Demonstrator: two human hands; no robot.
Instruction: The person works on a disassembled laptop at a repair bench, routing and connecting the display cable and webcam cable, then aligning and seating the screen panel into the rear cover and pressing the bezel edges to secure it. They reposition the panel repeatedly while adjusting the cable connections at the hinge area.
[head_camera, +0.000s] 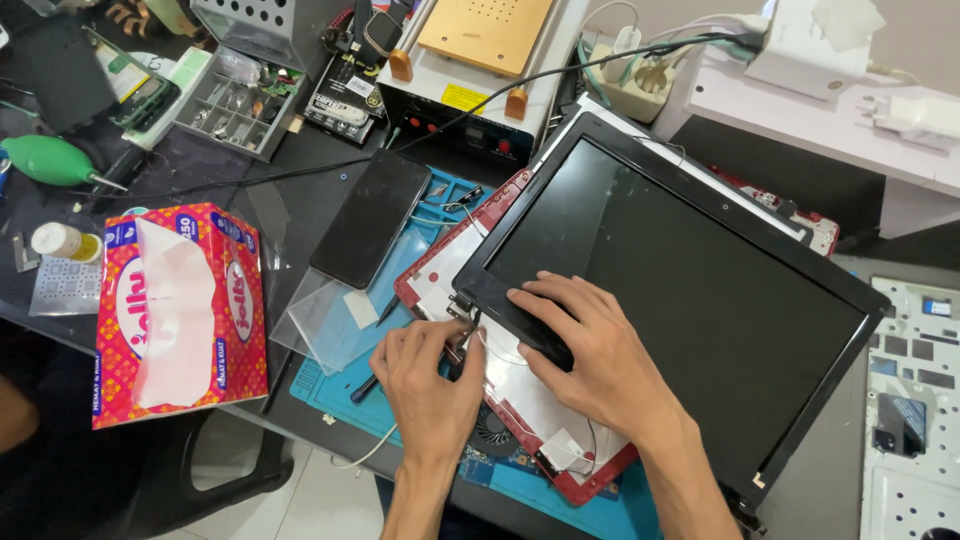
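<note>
The laptop screen panel (680, 270) fills the frame's centre-right; the right hand (590, 355) presses flat, fingers spread, on its lower-left bezel corner, while the left hand (430, 375) pinches a small tool at the hinge (462, 312) just beside.

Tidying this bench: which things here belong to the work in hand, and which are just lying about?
In hand: laptop screen panel under the right hand; red lid shell; hinge corner by the left hand.

Lying about: phone, tissue box, parts tray, green blower.
</note>
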